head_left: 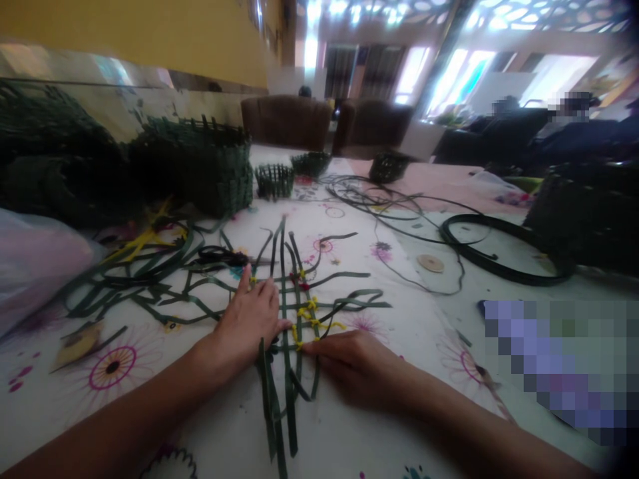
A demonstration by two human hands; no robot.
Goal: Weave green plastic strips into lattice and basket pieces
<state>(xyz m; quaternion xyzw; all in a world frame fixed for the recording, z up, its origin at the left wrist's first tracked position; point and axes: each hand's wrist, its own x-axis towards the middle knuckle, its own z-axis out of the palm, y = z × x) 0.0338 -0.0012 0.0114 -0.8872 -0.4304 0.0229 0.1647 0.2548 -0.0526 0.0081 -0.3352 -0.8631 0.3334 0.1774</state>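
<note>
A flat lattice of dark green strips (289,293) lies on the flowered tablecloth (379,426), tied at its crossings with yellow cord (308,318). My left hand (248,321) lies flat on the left side of the lattice, fingers stretched out and pressing the strips down. My right hand (352,364) rests at the lattice's lower right, fingers curled, its fingertips pinching the yellow cord near a crossing.
Loose green strips (144,279) spread to the left. A large woven green basket (200,166) and smaller ones (274,181) stand behind. Black hoops and cord (499,249) lie at the right, by a dark basket (589,213). People sit at the far right.
</note>
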